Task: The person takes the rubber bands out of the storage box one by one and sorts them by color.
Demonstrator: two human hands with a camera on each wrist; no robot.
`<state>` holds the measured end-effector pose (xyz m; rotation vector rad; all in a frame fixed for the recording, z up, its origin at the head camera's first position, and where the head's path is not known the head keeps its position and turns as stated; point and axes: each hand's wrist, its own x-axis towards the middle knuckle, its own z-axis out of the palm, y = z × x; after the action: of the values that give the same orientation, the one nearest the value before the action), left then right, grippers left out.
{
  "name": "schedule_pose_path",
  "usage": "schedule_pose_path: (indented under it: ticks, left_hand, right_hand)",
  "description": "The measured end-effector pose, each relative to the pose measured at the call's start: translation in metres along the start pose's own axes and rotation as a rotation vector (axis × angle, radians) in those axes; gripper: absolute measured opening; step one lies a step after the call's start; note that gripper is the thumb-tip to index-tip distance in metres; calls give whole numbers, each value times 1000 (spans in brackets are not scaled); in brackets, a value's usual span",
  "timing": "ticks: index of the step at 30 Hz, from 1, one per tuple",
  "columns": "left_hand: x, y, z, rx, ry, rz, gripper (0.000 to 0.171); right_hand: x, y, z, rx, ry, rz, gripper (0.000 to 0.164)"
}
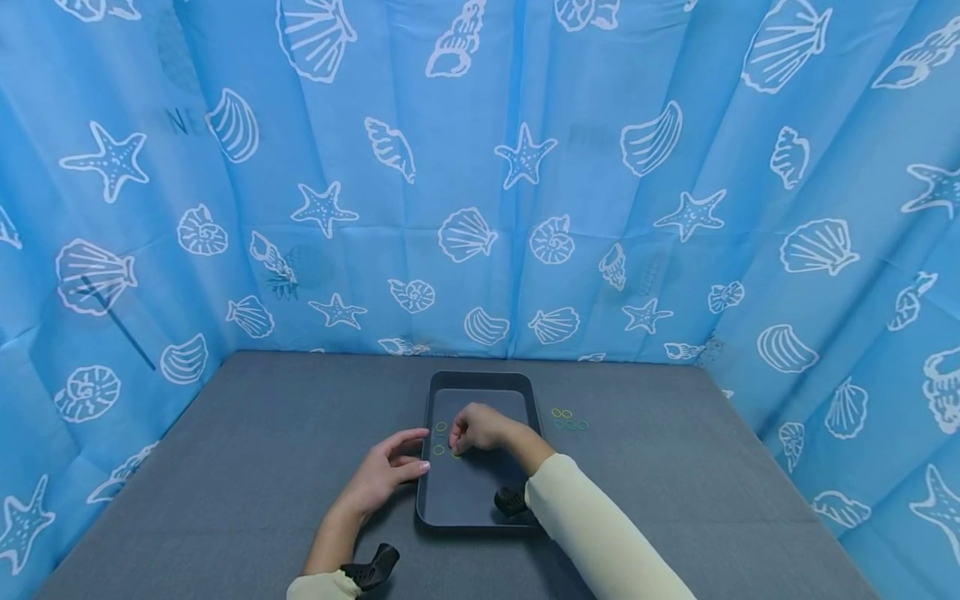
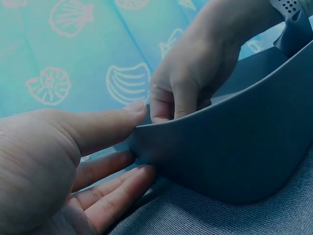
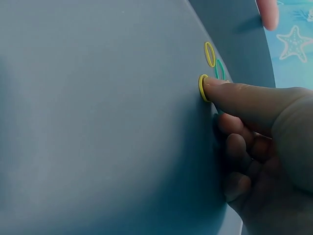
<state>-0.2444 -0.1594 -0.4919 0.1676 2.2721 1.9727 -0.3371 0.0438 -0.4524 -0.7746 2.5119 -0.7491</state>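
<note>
A dark grey rectangular tray (image 1: 480, 379) lies on the table. My right hand (image 1: 480, 427) reaches inside it, near its left wall. In the right wrist view that hand's thumb and curled fingers hold a small yellow rubber band (image 3: 201, 88) low against the tray floor. Beside it lie another yellow rubber band (image 3: 206, 53) and a green one (image 3: 217, 69), partly behind the thumb. My left hand (image 1: 382, 473) stays outside the tray at its left, thumb tip at the rim and extended fingertips by the outer wall.
Right of the tray, two yellow rubber bands (image 1: 557, 413) and several green rubber bands (image 1: 572, 426) lie on the grey table (image 1: 660, 483). A blue curtain (image 1: 480, 183) with white shells hangs behind and at both sides. Each wrist wears a black device (image 1: 372, 568).
</note>
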Motion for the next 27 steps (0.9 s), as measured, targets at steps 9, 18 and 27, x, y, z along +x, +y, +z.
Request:
schedule_pose_path:
  ticks: [9,18,27]
  left_hand:
    - [1,0,0,3,1,3,49]
    - [1,0,1,0,2,-1,50]
    - [2,-3,2,15,10,-1,51]
  right_hand:
    - [-4,0,-5,15,-18,-46,10]
    - [-7,8,-12,111,-12,-105,9]
    - [-20,10,-23,151,68,-136,11]
